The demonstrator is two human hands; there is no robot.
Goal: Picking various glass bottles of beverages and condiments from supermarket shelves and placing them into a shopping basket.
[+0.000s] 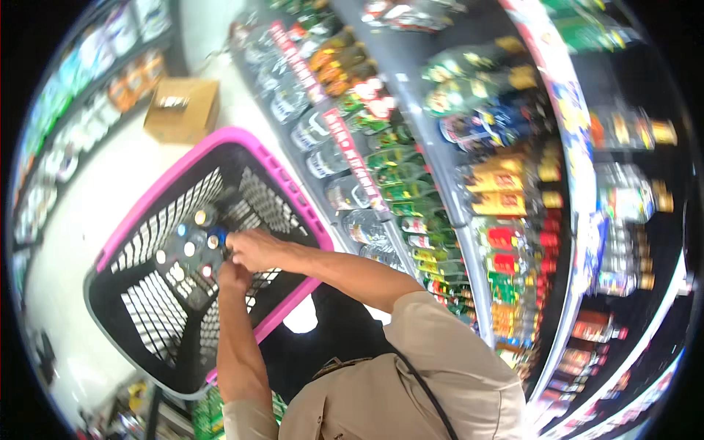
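A black shopping basket with a pink rim (pixel 295 192) stands tilted in the picture in front of me, with lattice walls. Several clear bottles (pixel 189 251) are upright inside it, their white, gold and red caps facing up. My right hand (pixel 255 250) reaches into the basket, fingers curled at the top of a bottle with blue near its cap (pixel 217 238). Close below it, my left hand (pixel 235 276) is also closed, nearly touching the right; what lies in its fingers is hidden. Blur hides the fingertips.
Shelves of bottles (pixel 499 194) in several colours run along my right. Large clear jugs (pixel 317 132) line the lowest shelf. A brown cardboard box (pixel 182 110) sits on the pale floor (pixel 88 242) beyond the basket. Another shelf with packaged goods (pixel 84 110) stands at the far left.
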